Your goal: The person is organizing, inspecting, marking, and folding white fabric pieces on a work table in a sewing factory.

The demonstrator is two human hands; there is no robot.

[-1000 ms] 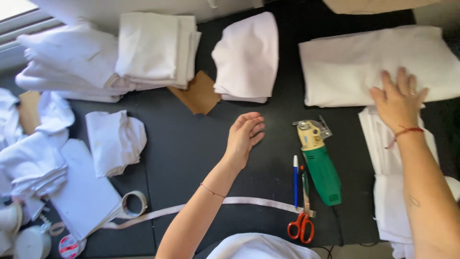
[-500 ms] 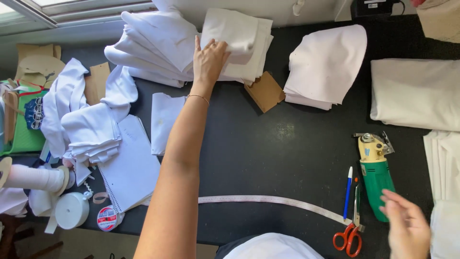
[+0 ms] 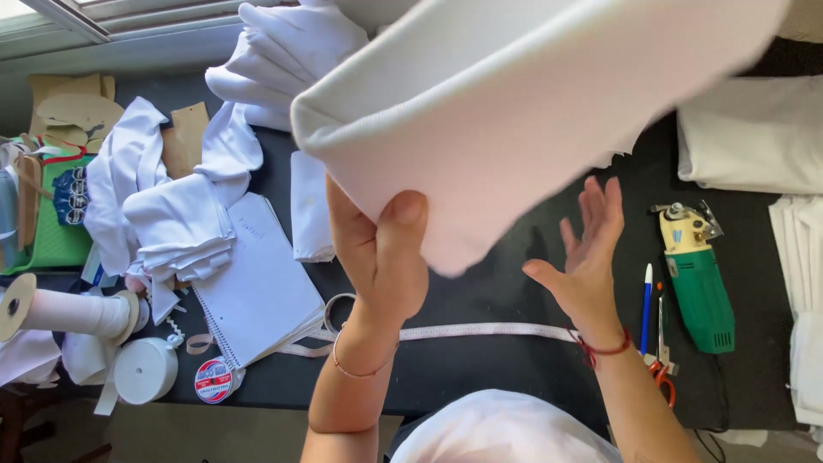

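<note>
Gripping folded white fabric [image 3: 531, 111] now lifted off the stack, left hand [image 3: 381, 249], right hand [image 3: 587, 253] spread wide, risen beside it

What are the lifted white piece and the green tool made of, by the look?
White folded piece, pinched in the left hand: woven fabric, probably cotton, matte; fine weave texture and a soft rounded fold. Green tool on the table: moulded plastic body, slightly glossy, with a cream housing and metal parts at the top end.

Folded white fabric [image 3: 531, 111] blurred, top cut off; scissors [image 3: 662, 377] half hidden.
</note>
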